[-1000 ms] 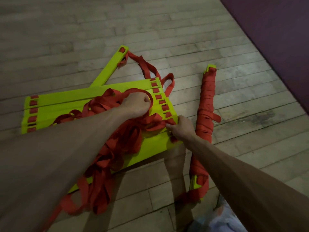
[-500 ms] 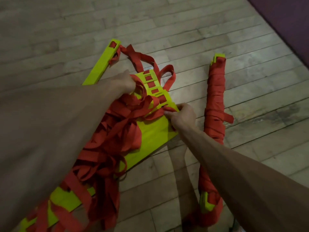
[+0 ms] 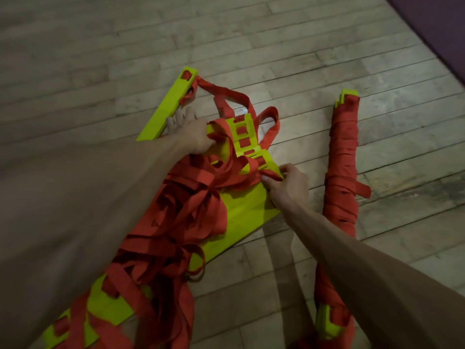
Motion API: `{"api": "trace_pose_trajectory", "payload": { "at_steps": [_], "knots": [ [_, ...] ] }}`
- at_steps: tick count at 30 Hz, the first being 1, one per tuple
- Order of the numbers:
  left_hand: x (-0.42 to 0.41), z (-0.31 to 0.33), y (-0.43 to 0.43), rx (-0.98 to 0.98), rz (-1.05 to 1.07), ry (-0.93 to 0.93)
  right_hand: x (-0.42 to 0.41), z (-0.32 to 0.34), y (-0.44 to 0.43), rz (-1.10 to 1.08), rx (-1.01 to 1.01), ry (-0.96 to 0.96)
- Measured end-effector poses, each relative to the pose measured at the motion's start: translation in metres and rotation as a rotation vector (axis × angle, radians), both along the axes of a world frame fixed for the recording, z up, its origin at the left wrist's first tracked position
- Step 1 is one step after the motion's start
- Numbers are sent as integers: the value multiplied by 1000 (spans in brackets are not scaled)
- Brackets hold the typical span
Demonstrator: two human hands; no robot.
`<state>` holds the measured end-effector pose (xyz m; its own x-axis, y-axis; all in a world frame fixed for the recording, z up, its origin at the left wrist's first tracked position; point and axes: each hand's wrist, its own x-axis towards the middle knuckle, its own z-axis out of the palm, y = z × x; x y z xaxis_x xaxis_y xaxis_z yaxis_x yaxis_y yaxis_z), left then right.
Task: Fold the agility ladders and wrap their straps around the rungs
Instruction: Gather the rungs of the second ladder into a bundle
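Note:
A stack of neon-yellow ladder rungs lies on the wooden floor, running from the lower left up toward the centre. Loose red straps are heaped over it. My left hand grips the far edge of the stacked rungs, fingers wrapped over it. My right hand pinches a red strap at the near right corner of the stack. One separate yellow rung lies angled beyond my left hand, with a strap looped from its end. On the right lies a finished bundle, its rungs wound tightly in red strap.
Pale wooden floorboards stretch all around. A dark purple mat covers the floor at the upper right corner. My forearms hide much of the lower left and lower right.
The rung stack has swung from lying crosswise to pointing away from me. My left hand moved off the strap heap to the stack's far edge. My right hand stayed at the corner.

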<state>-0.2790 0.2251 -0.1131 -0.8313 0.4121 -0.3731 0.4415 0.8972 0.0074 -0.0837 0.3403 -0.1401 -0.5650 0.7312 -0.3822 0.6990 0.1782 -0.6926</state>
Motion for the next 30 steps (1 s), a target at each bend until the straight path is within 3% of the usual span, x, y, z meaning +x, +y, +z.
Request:
{"api": "trace_pose_trajectory", "payload": {
  "at_steps": [6,13,20,30],
  "knots": [
    [32,25,-13,163,-219,25,1,29,-11,-105,-67,65],
    [71,107,-47,251,-207,83,7,104,-37,-173,-23,188],
    [105,231,-119,465,-33,95,1,228,-85,-45,95,320],
    [183,377,-238,939,239,-62,35,415,-150,373,342,561]
  ]
}}
